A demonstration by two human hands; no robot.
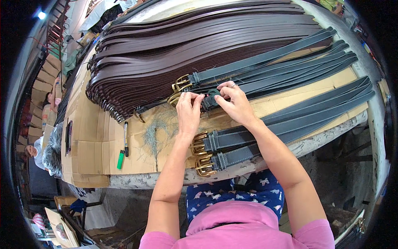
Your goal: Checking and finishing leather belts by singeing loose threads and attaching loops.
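My left hand is closed in a pinch over the buckle end of a grey-black belt; whatever its fingertips grip is too small to make out. Just right of it, my right hand is closed around a small dark green tool with a rounded loop, whose working end is hidden. Brass buckles lie beside and beyond the left fingers. Stitched grey belts stretch away to the right from both hands. A nearer bunch of grey belts, with brass buckles, lies below my right forearm.
A long stack of dark brown belts fills the far side of the table. Cardboard covers the near surface. Loose thread clippings, a black marker and a green cap lie left of my left forearm. People are at the far left.
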